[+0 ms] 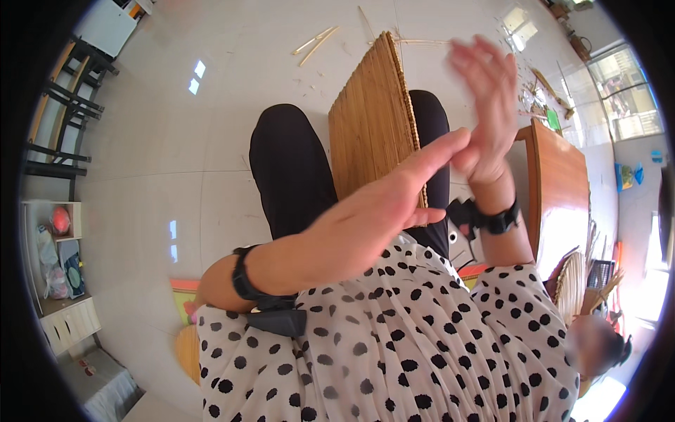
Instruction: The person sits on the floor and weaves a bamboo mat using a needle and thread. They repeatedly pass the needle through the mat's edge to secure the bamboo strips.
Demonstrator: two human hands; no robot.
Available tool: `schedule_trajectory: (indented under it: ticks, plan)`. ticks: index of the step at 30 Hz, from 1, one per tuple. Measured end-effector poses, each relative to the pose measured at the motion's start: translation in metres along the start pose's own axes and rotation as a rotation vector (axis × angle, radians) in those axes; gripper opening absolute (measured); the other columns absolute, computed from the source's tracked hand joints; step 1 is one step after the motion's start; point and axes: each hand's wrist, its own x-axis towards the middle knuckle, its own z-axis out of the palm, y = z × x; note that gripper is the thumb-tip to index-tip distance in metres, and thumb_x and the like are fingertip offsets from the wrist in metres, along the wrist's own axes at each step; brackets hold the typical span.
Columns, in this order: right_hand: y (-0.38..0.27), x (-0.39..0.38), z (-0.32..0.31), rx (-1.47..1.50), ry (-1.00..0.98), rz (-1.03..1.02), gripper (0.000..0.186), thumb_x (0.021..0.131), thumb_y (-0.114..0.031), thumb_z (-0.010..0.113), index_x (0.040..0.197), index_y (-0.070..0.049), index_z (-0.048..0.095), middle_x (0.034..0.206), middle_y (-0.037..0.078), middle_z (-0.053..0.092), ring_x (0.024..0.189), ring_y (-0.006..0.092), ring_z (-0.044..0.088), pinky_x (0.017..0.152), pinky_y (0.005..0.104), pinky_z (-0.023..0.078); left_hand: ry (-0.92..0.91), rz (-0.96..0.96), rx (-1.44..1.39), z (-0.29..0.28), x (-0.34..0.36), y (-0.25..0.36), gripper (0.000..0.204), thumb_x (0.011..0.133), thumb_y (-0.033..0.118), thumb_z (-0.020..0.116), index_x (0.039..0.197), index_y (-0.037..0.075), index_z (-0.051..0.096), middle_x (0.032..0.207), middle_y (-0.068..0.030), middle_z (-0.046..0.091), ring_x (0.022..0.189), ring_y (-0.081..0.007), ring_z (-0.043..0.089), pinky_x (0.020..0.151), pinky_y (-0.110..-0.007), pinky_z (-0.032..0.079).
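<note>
A flat brown panel (373,116), seemingly of plaited straw or split cane with a ridged edge, stands upright between my knees. My left hand (383,207) reaches across in front of its near end, fingers stretched out and holding nothing I can see. Its fingertips meet or overlap the base of my right hand (489,105); whether they touch, I cannot tell. Raised to the right of the panel, my right hand has its fingers apart and is smeared by motion. Each wrist wears a black band.
Loose straw strips (320,43) and scraps litter the tiled floor ahead. A wooden table (562,183) stands close on my right, with more scraps beyond it. Black-framed furniture (67,112) and a shelf unit (70,309) line the left. Another person (594,344) is at lower right.
</note>
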Motion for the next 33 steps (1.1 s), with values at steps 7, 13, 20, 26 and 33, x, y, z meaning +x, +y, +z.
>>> schedule_trajectory:
  ticks: [7,13,20,26,33]
  plan:
    - [0.018,-0.082,-0.019,0.172,-0.402,0.963,0.026,0.092,-0.020,0.071,0.109,-0.001,0.074,0.079,0.011,0.073,0.066,0.0185,0.066,0.065,0.0308,0.054,0.567,-0.165,0.774,-0.097,-0.032,-0.008,0.051,0.091,0.026,0.073,0.134,0.002,0.059,0.126,-0.0200,0.064,0.107,-0.0300,0.066,0.096,-0.048,0.049]
    - [-0.032,-0.109,-0.019,0.305,-0.692,1.165,0.035,0.091,-0.027,0.073,0.114,-0.001,0.072,0.075,0.013,0.072,0.065,0.0225,0.068,0.065,0.0334,0.055,0.427,0.093,1.232,-0.091,-0.010,-0.108,0.043,0.083,0.011,0.080,0.123,0.004,0.065,0.131,-0.0171,0.061,0.112,-0.0358,0.063,0.090,-0.038,0.054]
    - [-0.062,-0.102,-0.002,0.184,-0.715,1.117,0.026,0.089,-0.026,0.072,0.095,0.000,0.069,0.070,0.017,0.067,0.062,0.0341,0.067,0.059,0.0406,0.053,0.483,0.345,1.053,-0.072,0.027,-0.149,0.027,0.083,0.001,0.077,0.108,0.004,0.070,0.103,-0.0132,0.069,0.089,-0.0308,0.070,0.076,-0.035,0.057]
    - [-0.065,-0.111,0.005,0.057,-0.657,1.066,0.025,0.087,-0.022,0.071,0.077,-0.002,0.061,0.064,0.019,0.062,0.060,0.0400,0.063,0.055,0.0448,0.050,0.518,0.528,1.032,-0.075,0.043,-0.167,0.027,0.079,-0.002,0.078,0.104,0.006,0.070,0.095,-0.0115,0.067,0.084,-0.0302,0.068,0.073,-0.036,0.056]
    - [-0.062,-0.091,0.011,0.013,-0.573,1.019,0.024,0.085,-0.021,0.071,0.073,-0.002,0.061,0.063,0.019,0.061,0.060,0.0403,0.062,0.055,0.0443,0.050,0.592,0.711,1.050,-0.078,0.062,-0.163,0.021,0.079,-0.004,0.075,0.098,0.003,0.067,0.090,-0.0130,0.067,0.080,-0.0329,0.067,0.071,-0.036,0.056]
